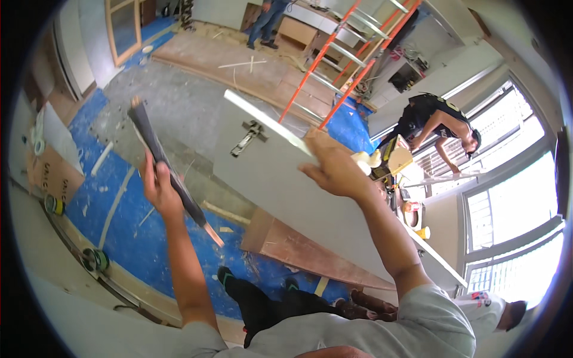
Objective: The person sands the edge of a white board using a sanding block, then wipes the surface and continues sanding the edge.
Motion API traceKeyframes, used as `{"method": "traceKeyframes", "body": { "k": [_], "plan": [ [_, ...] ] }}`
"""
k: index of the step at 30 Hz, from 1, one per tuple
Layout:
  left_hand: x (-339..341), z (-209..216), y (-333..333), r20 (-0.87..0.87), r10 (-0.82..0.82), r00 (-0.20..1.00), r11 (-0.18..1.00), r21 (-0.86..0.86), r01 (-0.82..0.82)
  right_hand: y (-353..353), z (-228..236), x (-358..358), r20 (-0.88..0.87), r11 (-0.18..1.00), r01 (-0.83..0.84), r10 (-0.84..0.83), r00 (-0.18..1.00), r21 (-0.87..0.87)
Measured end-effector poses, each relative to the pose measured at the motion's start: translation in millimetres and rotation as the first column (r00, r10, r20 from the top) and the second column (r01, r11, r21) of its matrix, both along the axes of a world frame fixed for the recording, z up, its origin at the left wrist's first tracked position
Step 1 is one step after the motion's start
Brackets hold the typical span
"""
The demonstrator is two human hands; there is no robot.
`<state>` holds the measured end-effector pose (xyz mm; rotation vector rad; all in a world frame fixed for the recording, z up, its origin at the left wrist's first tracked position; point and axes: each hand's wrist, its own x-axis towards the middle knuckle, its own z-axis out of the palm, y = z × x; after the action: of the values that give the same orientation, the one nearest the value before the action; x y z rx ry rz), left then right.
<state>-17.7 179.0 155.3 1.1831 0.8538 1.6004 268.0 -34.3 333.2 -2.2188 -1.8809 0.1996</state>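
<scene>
My left hand [160, 186] is closed round a long, narrow stick [142, 122]. Most of it is wrapped in dark grey material, and bare wood shows at both ends. In front of me a large white cabinet door [280, 191] stands tilted, a metal hinge [248, 138] fixed near its far left corner. My right hand [335, 164] grips the door's far edge, thumb on the near face; the fingers beyond the edge are partly hidden. The stick is held to the left of the door, apart from it.
An orange ladder [349, 59] stands beyond the door. One person [439, 116] bends by the windows, another [265, 24] stands far back, and a third [486, 310] is at lower right. Wooden boards [310, 247] and blue sheeting [137, 238] cover the floor; cans [94, 260] stand at left.
</scene>
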Motion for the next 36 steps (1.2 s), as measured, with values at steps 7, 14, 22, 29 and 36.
{"method": "traceKeyframes", "body": {
  "k": [7, 14, 22, 29, 36],
  "plan": [
    [61.8, -1.1, -127.0, -0.095, -0.045, 0.994, 0.990, 0.126, 0.057, -59.3, 7.6, 22.5, 0.066, 0.993, -0.080, 0.086, 0.994, -0.086],
    [112.5, 26.7, -211.5, 0.115, 0.006, 0.993, 0.999, -0.035, -0.002, -166.8, -17.6, 92.5, -0.030, 0.978, -0.209, 0.209, 0.977, 0.014],
    [148.9, 59.4, -233.3, 0.037, 0.126, 0.991, 0.991, -0.051, -0.124, -180.8, -16.4, 105.9, -0.029, 0.981, -0.177, 0.180, 0.983, 0.084],
    [139.4, 58.0, -191.1, -0.043, 0.178, 0.983, 0.977, 0.128, -0.171, -157.8, -92.1, 66.0, 0.397, 0.936, -0.310, 0.223, 0.890, 0.169],
    [194.5, 59.9, -146.0, -0.127, 0.284, 0.950, 0.937, 0.247, -0.247, -191.9, 24.5, 58.7, -0.089, 0.976, -0.104, 0.088, 0.992, -0.190]
  ]
}}
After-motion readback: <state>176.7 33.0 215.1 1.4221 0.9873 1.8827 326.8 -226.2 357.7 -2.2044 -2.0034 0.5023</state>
